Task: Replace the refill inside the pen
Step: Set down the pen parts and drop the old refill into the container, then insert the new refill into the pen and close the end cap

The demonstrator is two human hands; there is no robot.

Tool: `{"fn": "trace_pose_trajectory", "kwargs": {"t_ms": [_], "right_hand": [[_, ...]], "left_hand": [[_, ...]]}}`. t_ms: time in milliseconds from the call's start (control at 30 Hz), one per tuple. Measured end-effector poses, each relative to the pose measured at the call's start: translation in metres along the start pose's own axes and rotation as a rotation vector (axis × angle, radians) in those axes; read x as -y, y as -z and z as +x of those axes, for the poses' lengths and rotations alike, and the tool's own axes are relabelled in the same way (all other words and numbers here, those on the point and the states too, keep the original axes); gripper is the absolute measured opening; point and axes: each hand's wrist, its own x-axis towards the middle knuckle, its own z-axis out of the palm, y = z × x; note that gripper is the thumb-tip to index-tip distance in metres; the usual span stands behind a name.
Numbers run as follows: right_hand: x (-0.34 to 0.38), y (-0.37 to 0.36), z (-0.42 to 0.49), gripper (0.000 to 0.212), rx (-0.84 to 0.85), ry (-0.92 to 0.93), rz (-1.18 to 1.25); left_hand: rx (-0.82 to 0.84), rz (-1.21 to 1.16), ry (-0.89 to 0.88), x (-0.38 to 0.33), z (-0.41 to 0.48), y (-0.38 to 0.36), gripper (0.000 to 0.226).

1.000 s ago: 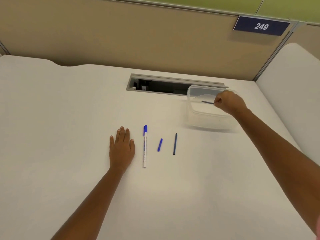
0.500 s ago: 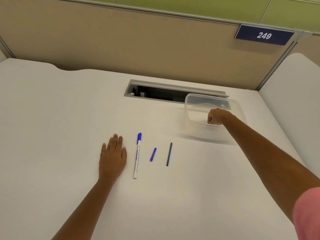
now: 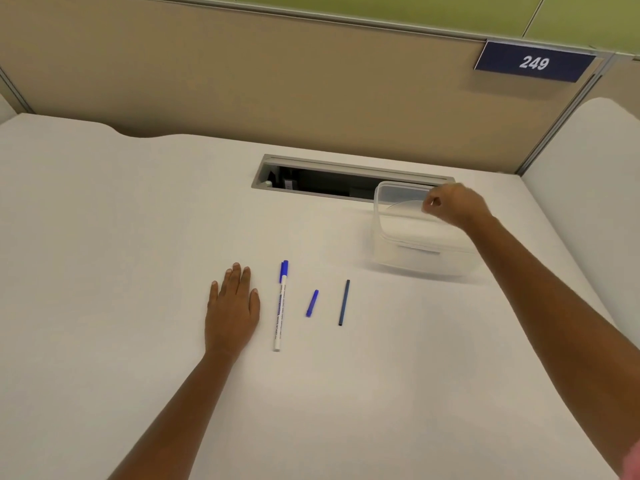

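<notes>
Centre right, our right hand (image 3: pixel 450 206) curls above the clear plastic tub (image 3: pixel 415 259), perhaps empty; we lift straight out, left hand (image 3: pixel 231 306) flat

Worktop: I see a white worktop (image 3: pixel 104 271), matt, with a wavy back edge at the left.
Back wall: a beige partition panel (image 3: pixel 242 81) stands right behind it, with a green band (image 3: pixel 381 5) above.
Sign: a dark blue plate (image 3: pixel 535 63) at upper right reads 249.
Cable slot: a grey-framed opening (image 3: pixel 329 181) is sunk into the worktop, dark inside.
Right side: a second white surface (image 3: pixel 595 168) lies beyond a grey post (image 3: pixel 561 112).
Light: even, soft, from what I can see.
</notes>
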Motion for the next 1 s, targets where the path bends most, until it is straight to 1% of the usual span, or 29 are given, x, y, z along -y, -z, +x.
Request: {"fn": "trace_pose_trajectory", "kwargs": {"t_ms": [33,100,167,267,400,500,600,733,833,1000], "right_hand": [[0.005,0.008,-0.006,0.018,-0.104,0.002,0.037],[0.018,0.023,-0.023,0.017,-0.242,0.037,0.12],[0.033,0.035,-0.042,0.015,-0.302,0.07,0.237],[0.064,0.041,-0.075,0.013,-0.328,0.088,0.448],[0.116,0.019,-0.118,0.009,-0.234,0.106,0.628],[0.15,-0.013,-0.141,0.01,-0.121,0.082,0.684],[0.177,-0.048,-0.156,0.012,-0.005,0.019,0.707],[0.204,-0.087,-0.168,0.014,0.052,-0.067,0.674],[0.217,-0.102,-0.177,0.017,0.085,-0.14,0.645],[0.232,-0.114,-0.185,0.023,0.111,-0.144,0.522]], "left_hand": [[0.004,0.002,0.0,0.0,0.0,0.001,0.058],[0.017,0.015,-0.002,0.0,-0.001,0.004,0.055],[0.027,0.031,-0.012,0.001,-0.001,0.006,0.053],[0.069,0.045,-0.025,0.0,0.0,0.01,0.052],[0.145,0.071,-0.059,0.002,0.001,0.013,0.051],[0.18,0.093,-0.104,0.005,0.001,0.015,0.05],[0.191,0.107,-0.155,0.009,0.0,0.016,0.051],[0.208,0.11,-0.192,0.011,-0.001,0.017,0.051],[0.239,0.107,-0.206,0.013,-0.001,0.017,0.051],[0.229,0.089,-0.187,0.015,0.0,0.015,0.051]]}}
